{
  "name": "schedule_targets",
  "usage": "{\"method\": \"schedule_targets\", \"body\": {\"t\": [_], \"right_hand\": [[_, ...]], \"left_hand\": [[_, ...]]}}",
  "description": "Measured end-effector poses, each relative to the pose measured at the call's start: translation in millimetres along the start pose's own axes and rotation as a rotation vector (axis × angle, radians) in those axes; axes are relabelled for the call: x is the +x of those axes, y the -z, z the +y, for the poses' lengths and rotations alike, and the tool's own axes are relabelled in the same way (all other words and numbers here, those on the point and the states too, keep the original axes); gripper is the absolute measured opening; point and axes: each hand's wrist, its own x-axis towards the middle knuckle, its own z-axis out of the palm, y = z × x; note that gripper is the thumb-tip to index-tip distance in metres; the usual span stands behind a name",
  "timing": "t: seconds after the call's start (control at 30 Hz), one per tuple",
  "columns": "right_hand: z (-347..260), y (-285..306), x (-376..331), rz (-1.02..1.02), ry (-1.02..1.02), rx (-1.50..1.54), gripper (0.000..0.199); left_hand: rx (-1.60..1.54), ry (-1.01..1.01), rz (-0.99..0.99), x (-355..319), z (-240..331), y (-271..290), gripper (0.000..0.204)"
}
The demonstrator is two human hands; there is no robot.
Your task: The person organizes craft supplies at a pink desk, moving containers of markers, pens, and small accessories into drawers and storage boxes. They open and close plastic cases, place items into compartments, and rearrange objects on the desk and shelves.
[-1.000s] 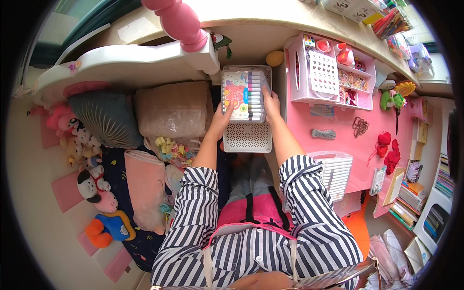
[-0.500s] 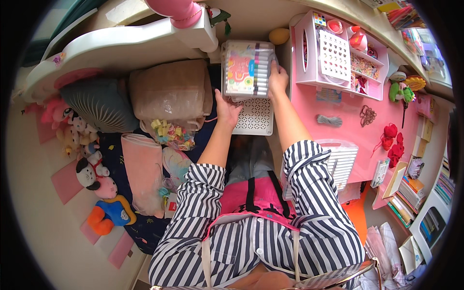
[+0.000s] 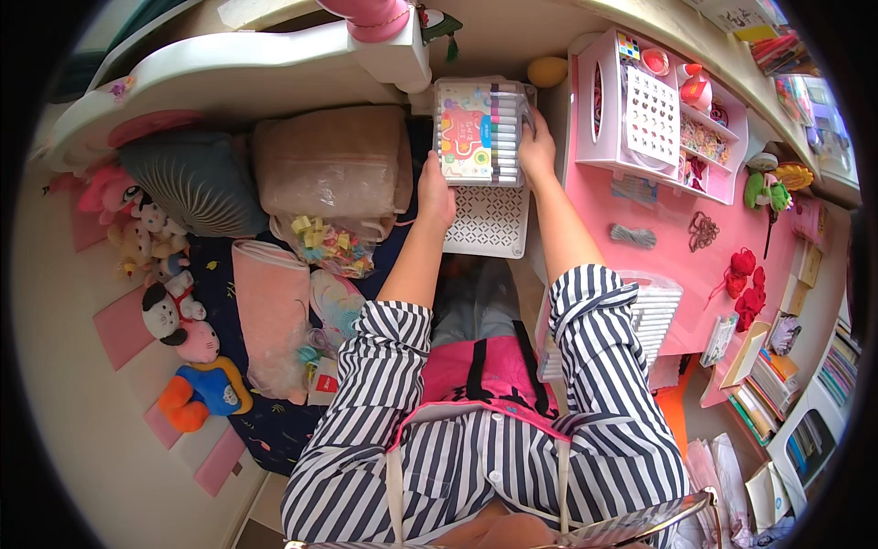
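A clear plastic case of markers with a colorful printed cover is between my two hands, above the far part of a white perforated shelf. Dark-capped markers show along its right side. My right hand grips the case's right edge. On the opposite side, my left hand is closed on the lower left corner, its fingers partly hidden. Whether the case rests on the shelf or is held just over it, I cannot tell.
To the right, a pink desk bears a white organizer, grey yarn, red yarn and another case of white markers. On the left are a brown folded bundle, a bag of paper pieces and plush toys.
My left hand has gone from open fingers below the case to closing on its left corner. The case now sits straighter. The whole view has shifted slightly.
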Motion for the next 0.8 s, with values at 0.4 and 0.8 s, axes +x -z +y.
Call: {"method": "schedule_targets", "body": {"t": [0.4, 0.8], "right_hand": [[14.3, -11.6, -27.7, 0.23, -0.184, -0.025, 0.039], [5.7, -32.8, -69.9, 0.117, -0.788, 1.105, 0.087]], "left_hand": [[0.707, -0.163, -0.174, 7.5, 41.6, -16.9, 0.049], [0.557, -0.035, -0.171, 10.5, 29.5, -6.3, 0.058]]}}
